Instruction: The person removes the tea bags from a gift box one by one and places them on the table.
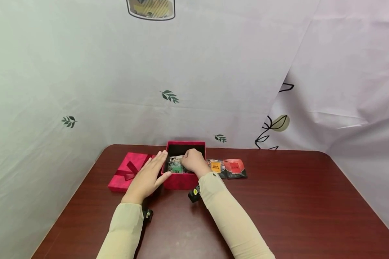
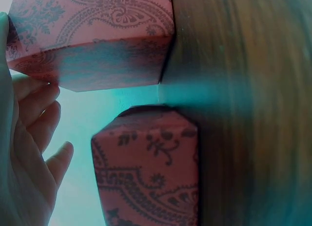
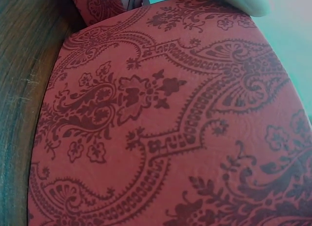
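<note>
Person at the counter (image 1: pixel 295 205), both hands at the red patterned box (image 1: pixel 180 182), which sits open nr the back edge. L hand (image 1: pixel 148 178) is flat-ish, fingers straight & thumb held out from them, reaching over the gap btwn box and lid to the box's L side; thumb is by the front L corner. Fingertips are right at the rim, can't tell if they actually press. It grips nothing. R hand (image 1: pixel 194 162) is down in the box from the R, fingers curled, knuckles up, right by a green-labelled pkt (image 1: pixel 175 165) lying inside. Its fingertips are hidden, so can't tell whether they pinch the pkt or only touch it; R wrist view shows mostly the box wall, w/ just a bit of hand at the top. Lid (image 1: pixel 120 182) w/ dark red ribbon (image 1: pixel 130 172) lies just L of the box, apart from it, partly under the L hand. On the R, beyond the R wrist, lie an orange-labelled pkt (image 1: pixel 215 167) and a red pkt (image 1: pixel 235 167), side by side.
</note>
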Available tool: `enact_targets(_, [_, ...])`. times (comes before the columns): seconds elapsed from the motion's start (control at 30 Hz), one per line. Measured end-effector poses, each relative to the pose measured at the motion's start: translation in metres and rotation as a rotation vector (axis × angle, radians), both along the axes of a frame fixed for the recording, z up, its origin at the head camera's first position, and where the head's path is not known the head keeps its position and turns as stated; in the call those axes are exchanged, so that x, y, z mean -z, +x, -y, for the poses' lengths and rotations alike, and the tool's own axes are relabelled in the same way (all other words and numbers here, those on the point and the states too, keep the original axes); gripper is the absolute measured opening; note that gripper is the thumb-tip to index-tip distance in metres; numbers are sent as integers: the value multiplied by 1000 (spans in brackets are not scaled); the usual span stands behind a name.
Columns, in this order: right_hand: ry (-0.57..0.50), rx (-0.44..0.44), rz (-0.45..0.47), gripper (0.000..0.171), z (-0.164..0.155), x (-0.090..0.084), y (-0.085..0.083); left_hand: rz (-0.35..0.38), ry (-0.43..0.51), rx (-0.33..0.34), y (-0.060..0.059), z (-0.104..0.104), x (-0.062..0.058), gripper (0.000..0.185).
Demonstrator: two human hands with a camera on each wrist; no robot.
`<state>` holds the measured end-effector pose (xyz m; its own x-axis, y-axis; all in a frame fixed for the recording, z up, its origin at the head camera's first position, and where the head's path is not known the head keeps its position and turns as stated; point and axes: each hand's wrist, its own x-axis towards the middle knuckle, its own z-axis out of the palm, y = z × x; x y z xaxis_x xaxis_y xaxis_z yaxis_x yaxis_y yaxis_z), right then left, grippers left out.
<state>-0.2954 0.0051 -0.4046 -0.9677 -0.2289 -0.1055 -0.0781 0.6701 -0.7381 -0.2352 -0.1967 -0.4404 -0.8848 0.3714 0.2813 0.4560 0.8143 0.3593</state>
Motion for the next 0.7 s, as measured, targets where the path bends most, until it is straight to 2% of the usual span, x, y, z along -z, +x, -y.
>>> enact_targets(0.27, [14, -8, 60, 52, 0, 1, -3, -7, -1, 6, -2, 0, 1, 76])
enact_targets(0.43, [-29, 7, 25, 49, 0, 1, 0, -7, -3, 4, -1, 0, 1, 76])
enact_targets(0.7, [-135, 68, -93, 12, -3, -1, 2, 4, -3, 0, -1, 0, 0, 77])
